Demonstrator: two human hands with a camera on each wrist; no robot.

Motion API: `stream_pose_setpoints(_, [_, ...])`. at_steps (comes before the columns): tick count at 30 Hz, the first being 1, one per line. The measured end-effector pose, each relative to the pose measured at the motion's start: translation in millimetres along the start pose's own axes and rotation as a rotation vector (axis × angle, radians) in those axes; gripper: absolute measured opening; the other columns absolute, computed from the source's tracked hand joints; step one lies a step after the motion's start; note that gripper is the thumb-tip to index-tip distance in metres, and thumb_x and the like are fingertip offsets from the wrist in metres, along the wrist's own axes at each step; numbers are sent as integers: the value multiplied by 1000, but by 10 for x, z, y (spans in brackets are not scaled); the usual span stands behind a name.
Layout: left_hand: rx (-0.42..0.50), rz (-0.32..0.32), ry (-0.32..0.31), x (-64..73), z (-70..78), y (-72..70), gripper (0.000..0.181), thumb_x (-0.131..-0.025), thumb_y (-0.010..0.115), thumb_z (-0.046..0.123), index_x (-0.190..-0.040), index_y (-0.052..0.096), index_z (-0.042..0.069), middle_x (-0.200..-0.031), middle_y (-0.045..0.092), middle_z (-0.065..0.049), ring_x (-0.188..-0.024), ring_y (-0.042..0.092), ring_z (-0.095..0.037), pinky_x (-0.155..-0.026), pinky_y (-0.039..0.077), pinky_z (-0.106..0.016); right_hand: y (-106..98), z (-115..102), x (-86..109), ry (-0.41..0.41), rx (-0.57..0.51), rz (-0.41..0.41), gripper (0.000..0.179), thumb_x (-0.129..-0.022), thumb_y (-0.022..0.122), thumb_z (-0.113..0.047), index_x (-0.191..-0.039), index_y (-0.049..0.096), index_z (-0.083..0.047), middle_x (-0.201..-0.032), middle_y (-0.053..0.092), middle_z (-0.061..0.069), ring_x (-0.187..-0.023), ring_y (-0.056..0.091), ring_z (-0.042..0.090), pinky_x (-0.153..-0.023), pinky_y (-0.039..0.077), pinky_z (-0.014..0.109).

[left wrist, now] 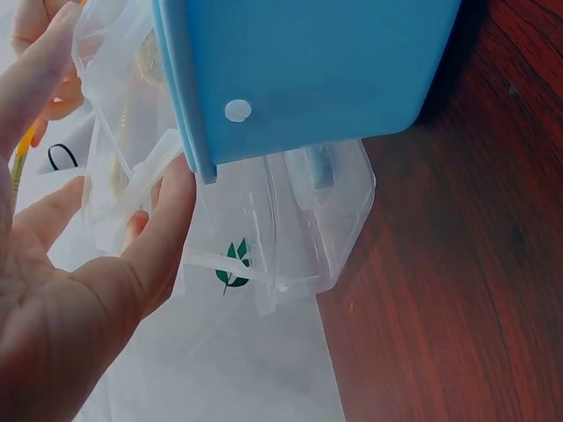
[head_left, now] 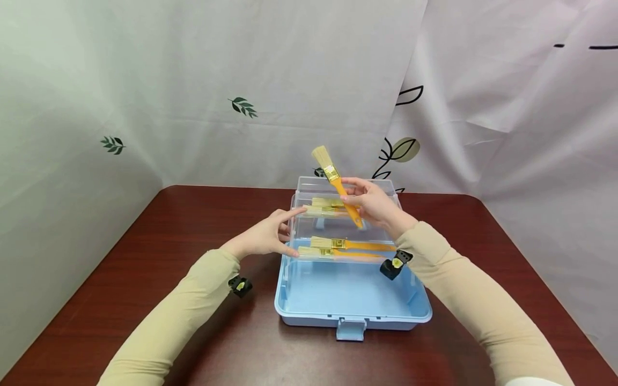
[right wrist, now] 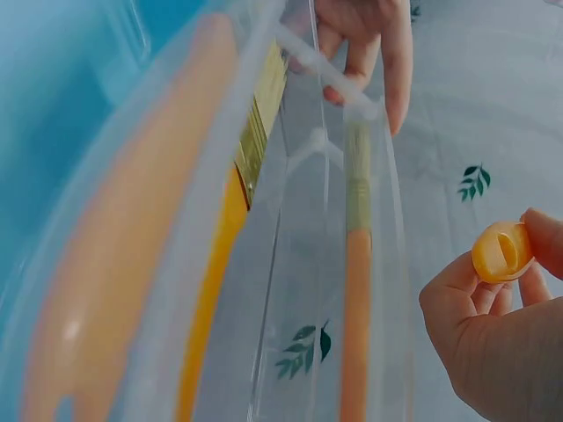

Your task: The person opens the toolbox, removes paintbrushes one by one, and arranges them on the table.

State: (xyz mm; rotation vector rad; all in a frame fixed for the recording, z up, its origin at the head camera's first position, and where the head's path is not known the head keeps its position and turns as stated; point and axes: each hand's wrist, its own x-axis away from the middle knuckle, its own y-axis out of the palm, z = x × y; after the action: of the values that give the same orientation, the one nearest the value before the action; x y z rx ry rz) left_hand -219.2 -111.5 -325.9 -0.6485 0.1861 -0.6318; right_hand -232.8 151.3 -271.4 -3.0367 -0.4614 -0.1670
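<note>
From where I stand, the counter is dark reddish-brown with a wood grain, its far corners rounded and its surface glossy. Pale, creased fabric hangs behind it and along both sides. On the left stretch is a small green leaf sprig; another sprig sits higher, nearer the middle. Further right come a black-outlined leaf, an olive-tinted leaf below it, and, high up, a black stroke.
</note>
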Motion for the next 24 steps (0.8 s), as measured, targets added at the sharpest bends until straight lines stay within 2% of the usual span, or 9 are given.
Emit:
stream_pose_setpoints(2, [1,0,-2,2,0,3,102,-69,85,19,-151,24,23,-128,35,-16,-113,51,-34,-91,51,-39,-6,-1,42,-5,1,-12,55,-95,49,3,-146,33,-6,-116,46,14,-102,47,24,-77,43,29])
stream_pose_setpoints(9, [0,5,-24,3,22,6,102,-69,85,19,-151,25,24,-126,37,-17,-113,52,-35,-92,51,-40,-134,-31,153,-13,36,-15,53,-95,50,0,-145,34,-5,-110,51,5,-102,55,21,-80,47,27])
stream_pose_setpoints(14, [-8,5,-25,-1,31,1,101,-69,85,18,-150,26,24,-126,37,-17,-112,54,-34,-91,52,-38,-253,-58,239,-8,36,12,51,-95,51,-2,-143,35,-7,-103,52,-1,-100,51,22,-80,47,25])
stream_pose_setpoints(24, [-7,5,-39,2,36,17,101,-70,85,19,-150,25,26,-126,36,-17,-112,53,-34,-91,52,-39,-508,29,444,5,18,25,47,-95,54,-8,-140,39,-12,-106,53,-4,-103,51,17,-86,47,21])
